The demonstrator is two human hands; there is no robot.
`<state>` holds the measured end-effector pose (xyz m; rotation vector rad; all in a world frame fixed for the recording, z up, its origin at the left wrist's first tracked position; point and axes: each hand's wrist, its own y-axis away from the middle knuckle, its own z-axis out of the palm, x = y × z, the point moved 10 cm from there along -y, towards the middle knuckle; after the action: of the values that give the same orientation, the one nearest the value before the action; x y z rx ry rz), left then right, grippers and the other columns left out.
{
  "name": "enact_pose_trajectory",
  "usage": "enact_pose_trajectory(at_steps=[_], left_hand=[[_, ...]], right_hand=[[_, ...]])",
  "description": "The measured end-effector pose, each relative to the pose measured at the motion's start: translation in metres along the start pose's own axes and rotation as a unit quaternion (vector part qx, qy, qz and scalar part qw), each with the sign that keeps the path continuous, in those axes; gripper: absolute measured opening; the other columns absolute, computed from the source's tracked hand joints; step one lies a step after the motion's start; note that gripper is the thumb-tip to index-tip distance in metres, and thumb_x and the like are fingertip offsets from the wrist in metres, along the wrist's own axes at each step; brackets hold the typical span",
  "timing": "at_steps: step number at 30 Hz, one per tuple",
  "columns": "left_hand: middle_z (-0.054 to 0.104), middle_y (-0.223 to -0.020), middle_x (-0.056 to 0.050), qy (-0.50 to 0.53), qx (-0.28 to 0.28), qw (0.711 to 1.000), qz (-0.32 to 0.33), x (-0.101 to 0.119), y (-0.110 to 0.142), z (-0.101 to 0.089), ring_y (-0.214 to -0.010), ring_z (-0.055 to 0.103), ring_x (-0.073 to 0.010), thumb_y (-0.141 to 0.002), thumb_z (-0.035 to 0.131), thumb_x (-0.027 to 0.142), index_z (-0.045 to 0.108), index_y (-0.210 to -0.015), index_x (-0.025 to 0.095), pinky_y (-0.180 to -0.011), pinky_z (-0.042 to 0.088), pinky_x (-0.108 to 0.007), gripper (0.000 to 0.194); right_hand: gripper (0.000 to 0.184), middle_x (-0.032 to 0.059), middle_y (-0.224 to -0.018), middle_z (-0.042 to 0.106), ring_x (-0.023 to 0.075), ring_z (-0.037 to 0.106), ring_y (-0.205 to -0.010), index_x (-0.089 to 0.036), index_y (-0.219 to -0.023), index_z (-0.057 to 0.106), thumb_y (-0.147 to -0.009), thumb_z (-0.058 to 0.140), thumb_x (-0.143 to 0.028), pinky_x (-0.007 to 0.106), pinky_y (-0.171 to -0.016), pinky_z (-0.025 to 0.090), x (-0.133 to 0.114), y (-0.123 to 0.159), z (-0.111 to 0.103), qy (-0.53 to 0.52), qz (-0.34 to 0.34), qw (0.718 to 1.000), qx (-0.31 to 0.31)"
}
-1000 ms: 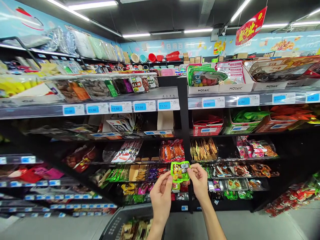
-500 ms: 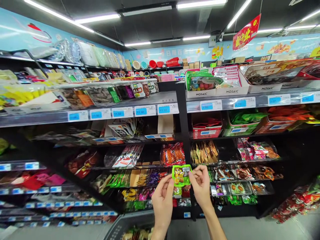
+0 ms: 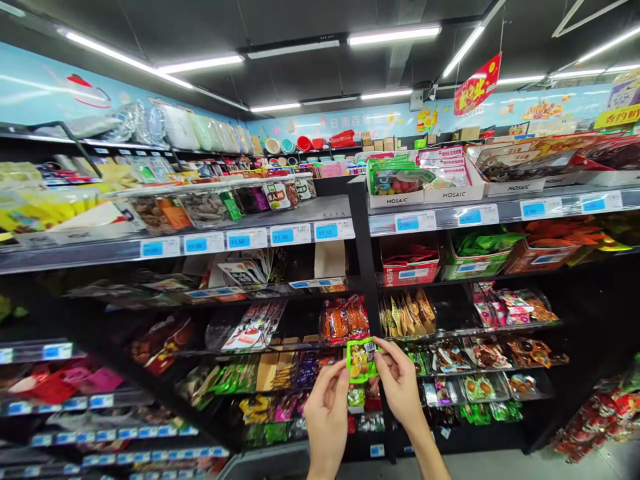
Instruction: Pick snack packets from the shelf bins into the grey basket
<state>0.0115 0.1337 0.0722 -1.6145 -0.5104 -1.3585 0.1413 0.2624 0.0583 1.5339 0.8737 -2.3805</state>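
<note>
Between both hands is a small green snack packet [image 3: 361, 361] with yellow-brown pictures and a white label patch on its upper right. My left hand [image 3: 327, 410] pinches the packet's left edge between thumb and fingers. On the other side, my right hand [image 3: 399, 381] grips the right edge, its thumb lying over the front. The packet is held up in front of the shelves, its printed face towards me. Just behind and above it lie red-wrapped snack packs [image 3: 345, 319] on a shelf.
Tan packets [image 3: 407, 313] stand in a clear bin right of the shelf post. A row of price labels [image 3: 290, 233] edges the upper shelf. A grey basket [image 3: 270, 461] shows at the bottom, left of my hands. Red packs [image 3: 590, 417] hang at lower right.
The packet has tilted and sits slightly lower in view. My right fingers have closed in on its right edge, thumb further over the front. The view has tipped up a little; less basket shows.
</note>
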Motion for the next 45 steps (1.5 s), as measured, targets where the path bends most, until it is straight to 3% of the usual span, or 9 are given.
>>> enact_pose_trajectory(at_steps=[6,14,24,26,29,32,34,40,45], left_hand=[[0.076,-0.090,-0.009,-0.010,0.001,1.000,0.008,-0.004,-0.003,-0.005,-0.080,0.074,-0.0218,-0.081,0.072,0.050,0.078,-0.094,0.017,-0.075,0.062,-0.031,0.036],[0.076,-0.090,-0.010,0.001,0.009,1.000,0.016,-0.008,-0.003,-0.007,-0.081,0.074,-0.0215,-0.079,0.073,0.050,0.079,-0.093,0.016,-0.076,0.062,-0.030,0.036],[0.076,-0.096,-0.011,0.020,-0.003,0.999,-0.029,-0.021,-0.004,0.001,-0.086,0.074,-0.0226,-0.080,0.074,0.051,0.075,-0.103,0.016,-0.079,0.063,-0.033,0.042],[0.075,-0.099,-0.010,0.015,0.009,1.000,0.010,-0.014,-0.001,-0.001,-0.086,0.073,-0.0215,-0.083,0.072,0.045,0.072,-0.110,0.017,-0.078,0.063,-0.032,0.039],[0.070,-0.114,-0.010,-0.083,0.017,0.984,0.156,0.018,0.010,-0.002,-0.100,0.070,-0.0224,-0.087,0.070,0.030,0.070,-0.115,0.023,-0.087,0.060,-0.035,0.029],[0.068,-0.125,-0.009,-0.195,-0.032,0.927,0.319,0.050,0.031,0.017,-0.120,0.063,-0.0269,-0.085,0.069,0.016,0.071,-0.117,0.028,-0.101,0.054,-0.042,0.035],[0.069,-0.126,-0.009,-0.226,-0.069,0.894,0.382,0.059,0.043,0.029,-0.125,0.060,-0.0282,-0.083,0.070,0.011,0.069,-0.123,0.029,-0.103,0.053,-0.044,0.044],[0.073,-0.124,-0.007,-0.299,-0.079,0.862,0.403,0.049,0.045,0.037,-0.120,0.064,-0.0281,-0.084,0.068,0.009,0.064,-0.133,0.031,-0.103,0.051,-0.049,0.054],[0.073,-0.123,-0.007,-0.279,-0.064,0.884,0.370,0.039,0.040,0.029,-0.117,0.065,-0.0254,-0.086,0.058,0.002,0.065,-0.131,0.030,-0.102,0.052,-0.046,0.053]], right_hand=[[0.041,0.0013,-0.092,0.051,0.0069,0.058,-0.050,-0.027,-0.132,0.067,-0.096,0.060,-0.046,0.022,-0.047,0.057,0.004,-0.001,0.004,0.012,-0.006,1.000,-0.010],[0.041,0.0001,-0.086,0.049,0.0070,0.055,-0.049,-0.026,-0.127,0.071,-0.094,0.063,-0.048,0.019,-0.039,0.051,0.007,-0.002,0.003,0.005,-0.003,1.000,0.019],[0.039,0.0015,-0.088,0.052,0.0073,0.056,-0.047,-0.025,-0.123,0.073,-0.092,0.065,-0.047,0.022,-0.040,0.053,0.008,-0.001,-0.003,-0.006,0.003,0.999,0.039],[0.038,0.0017,-0.089,0.051,0.0077,0.057,-0.047,-0.025,-0.123,0.073,-0.092,0.065,-0.047,0.022,-0.040,0.053,0.009,0.000,-0.004,-0.006,0.005,0.999,0.035],[0.038,0.0017,-0.089,0.051,0.0077,0.057,-0.048,-0.025,-0.124,0.072,-0.093,0.064,-0.047,0.023,-0.041,0.055,0.010,0.002,-0.005,0.000,0.007,1.000,0.029],[0.037,0.0019,-0.089,0.051,0.0078,0.056,-0.051,-0.026,-0.125,0.072,-0.094,0.063,-0.045,0.022,-0.044,0.055,0.006,0.003,-0.007,0.016,-0.001,1.000,0.026],[0.035,0.0027,-0.089,0.053,0.0093,0.057,-0.058,-0.026,-0.124,0.072,-0.096,0.062,-0.042,0.020,-0.048,0.054,0.000,0.005,-0.008,0.045,-0.024,0.998,0.026],[0.033,0.0056,-0.086,0.061,0.0141,0.059,-0.068,-0.024,-0.127,0.071,-0.100,0.053,-0.030,0.024,-0.059,0.053,-0.024,0.012,0.003,0.171,-0.114,0.979,-0.010],[0.031,0.0058,-0.088,0.067,0.0193,0.062,-0.079,-0.026,-0.125,0.070,-0.099,0.053,-0.027,0.032,-0.075,0.054,-0.032,0.017,0.012,0.221,-0.134,0.966,-0.027]])
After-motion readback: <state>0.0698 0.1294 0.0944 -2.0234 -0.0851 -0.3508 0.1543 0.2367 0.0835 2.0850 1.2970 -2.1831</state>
